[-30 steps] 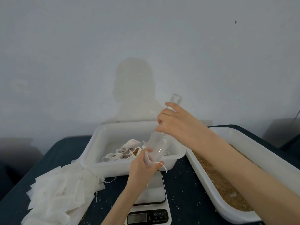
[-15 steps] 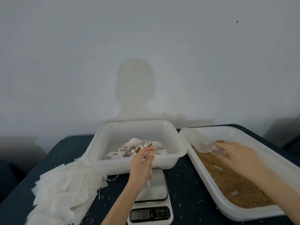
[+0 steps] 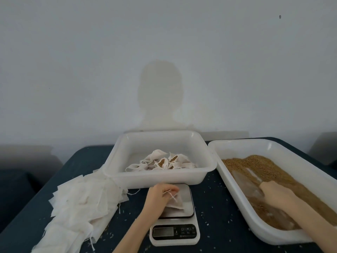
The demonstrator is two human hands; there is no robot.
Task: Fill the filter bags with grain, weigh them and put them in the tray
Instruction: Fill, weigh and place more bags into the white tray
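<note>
My left hand (image 3: 158,195) pinches the top and drawstring of a small white filter bag (image 3: 175,203) that rests on the steel plate of the white kitchen scale (image 3: 182,232). My right hand (image 3: 279,195) holds the handle of a clear plastic scoop (image 3: 245,181) lying in the brown grain (image 3: 262,165) of the big white tray (image 3: 237,203) on the right. Behind the scale, a white tray (image 3: 160,178) holds several filled bags (image 3: 164,161).
A loose pile of empty white filter bags (image 3: 80,203) spreads over the dark table (image 3: 215,199) at the left. Stray grains dot the tabletop around the scale. A plain wall rises behind the trays.
My right hand carried the scoop from above the bag down into the grain tray. My left hand lowered the bag onto the scale plate.
</note>
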